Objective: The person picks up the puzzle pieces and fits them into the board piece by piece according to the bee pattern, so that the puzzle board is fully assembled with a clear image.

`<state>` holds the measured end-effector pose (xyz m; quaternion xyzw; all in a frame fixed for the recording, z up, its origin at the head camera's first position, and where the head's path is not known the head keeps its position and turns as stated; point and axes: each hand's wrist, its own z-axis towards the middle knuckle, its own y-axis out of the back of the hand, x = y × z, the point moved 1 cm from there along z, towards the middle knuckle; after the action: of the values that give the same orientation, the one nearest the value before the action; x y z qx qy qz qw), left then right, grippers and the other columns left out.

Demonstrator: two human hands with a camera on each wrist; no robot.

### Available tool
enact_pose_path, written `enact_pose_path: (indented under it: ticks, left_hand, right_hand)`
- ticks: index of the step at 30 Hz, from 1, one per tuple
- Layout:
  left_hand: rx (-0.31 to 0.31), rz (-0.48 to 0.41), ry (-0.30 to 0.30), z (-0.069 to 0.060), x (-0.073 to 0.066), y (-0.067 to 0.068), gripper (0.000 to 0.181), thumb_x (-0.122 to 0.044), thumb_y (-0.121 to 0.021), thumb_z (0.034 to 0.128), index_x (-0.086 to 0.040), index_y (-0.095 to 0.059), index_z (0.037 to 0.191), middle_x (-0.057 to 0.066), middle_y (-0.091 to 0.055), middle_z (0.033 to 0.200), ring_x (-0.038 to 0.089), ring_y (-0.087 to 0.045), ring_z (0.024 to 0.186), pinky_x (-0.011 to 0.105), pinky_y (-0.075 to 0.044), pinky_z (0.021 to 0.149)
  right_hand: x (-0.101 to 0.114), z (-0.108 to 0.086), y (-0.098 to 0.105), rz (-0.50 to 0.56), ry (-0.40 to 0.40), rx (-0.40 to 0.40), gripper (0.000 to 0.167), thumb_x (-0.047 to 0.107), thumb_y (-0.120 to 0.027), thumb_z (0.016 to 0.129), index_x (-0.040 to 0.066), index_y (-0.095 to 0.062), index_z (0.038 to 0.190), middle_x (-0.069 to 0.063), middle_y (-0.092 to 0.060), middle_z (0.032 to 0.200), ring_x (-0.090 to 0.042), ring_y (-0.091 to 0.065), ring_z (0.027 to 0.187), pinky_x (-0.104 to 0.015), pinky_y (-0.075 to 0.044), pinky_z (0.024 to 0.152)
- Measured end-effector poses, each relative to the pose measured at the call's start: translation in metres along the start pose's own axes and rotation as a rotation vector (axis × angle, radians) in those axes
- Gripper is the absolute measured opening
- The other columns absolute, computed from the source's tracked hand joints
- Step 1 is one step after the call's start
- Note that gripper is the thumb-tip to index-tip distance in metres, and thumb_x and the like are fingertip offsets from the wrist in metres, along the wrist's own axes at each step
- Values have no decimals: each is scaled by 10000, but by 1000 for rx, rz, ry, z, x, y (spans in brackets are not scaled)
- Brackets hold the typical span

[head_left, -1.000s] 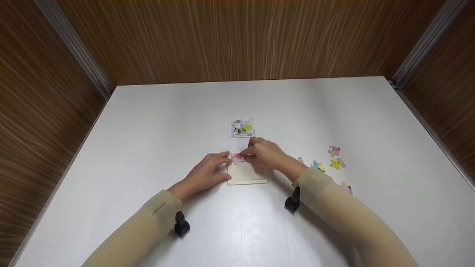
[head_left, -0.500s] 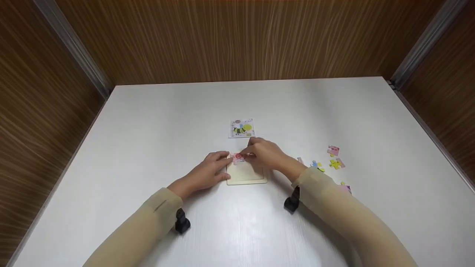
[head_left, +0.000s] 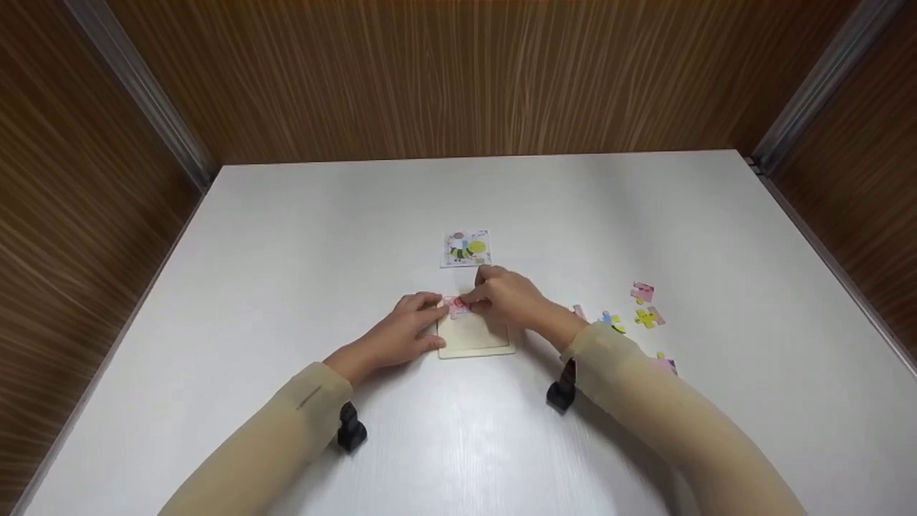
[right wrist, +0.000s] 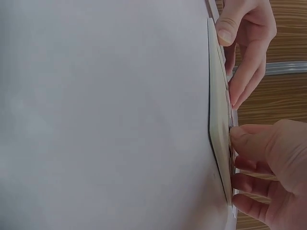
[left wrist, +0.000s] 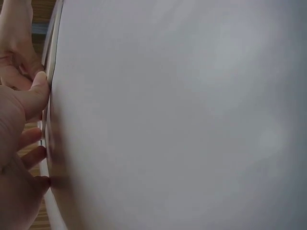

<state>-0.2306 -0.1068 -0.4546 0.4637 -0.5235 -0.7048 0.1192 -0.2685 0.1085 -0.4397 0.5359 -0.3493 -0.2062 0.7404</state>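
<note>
A square, pale wooden puzzle tray [head_left: 474, 342] lies flat on the table. Pink puzzle pieces with a red pattern [head_left: 456, 307] sit along its far left part. My left hand [head_left: 402, 330] rests at the tray's left side, thumb on the near corner and a fingertip touching the pink pieces. Over the tray's far edge, my right hand [head_left: 510, 295] pinches a puzzle piece between thumb and index finger, mostly hidden by the fingers. From the side, the right wrist view shows the tray's thin rim [right wrist: 218, 110] between both hands. The left wrist view shows mainly tabletop.
A square picture card with a bee [head_left: 466, 249] lies beyond the tray. Several loose pieces lie to the right, among them a pink piece [head_left: 642, 292], a yellow piece [head_left: 648, 317] and a blue-yellow piece [head_left: 611, 321]. My right sleeve [head_left: 645, 380] partly covers some.
My right hand has shifted very slightly left over the tray's far part. The left hand and the tray stay practically in place.
</note>
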Motion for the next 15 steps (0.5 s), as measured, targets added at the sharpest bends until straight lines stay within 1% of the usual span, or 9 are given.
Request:
enact_pose_path:
  ticks: [4,7,9,12,15]
  left_hand:
    - [1,-24,12,1,-1,1,565,-296,-649,875,-78,-473,1366,102,-384,1398,265,-299,1292,409,-280,1054]
    - [9,-32,14,2,-2,1,593,-292,-649,876,-102,-436,1395,80,-395,1389,248,-309,1284,401,-287,1049]
    - [20,-17,12,3,-3,2,617,-291,-640,881,-122,-395,1422,77,-390,1383,243,-316,1275,398,-295,1043]
    - [45,24,19,4,-4,3,642,-289,-626,891,-159,-342,1452,72,-378,1367,232,-323,1244,388,-308,1028]
    - [60,69,13,4,-5,4,637,-289,-619,896,-162,-338,1454,94,-372,1345,251,-324,1219,400,-311,1014]
  right_hand:
    - [1,2,-1,5,5,7,225,78,-703,818,169,-745,1019,-12,-498,797,-153,-418,677,-281,-376,581]
    - [1,3,0,8,-22,6,256,86,-711,811,153,-730,1058,-18,-534,808,-153,-449,677,-287,-405,582]
    - [1,3,1,12,-37,4,295,100,-710,817,136,-702,1110,-34,-576,851,-157,-504,707,-304,-447,607]
    - [1,3,2,44,-51,5,354,116,-706,827,97,-650,1175,-59,-614,909,-174,-564,758,-332,-485,651]
    - [0,3,3,77,-51,13,328,120,-696,836,68,-650,1157,-67,-628,924,-172,-580,781,-329,-493,672]
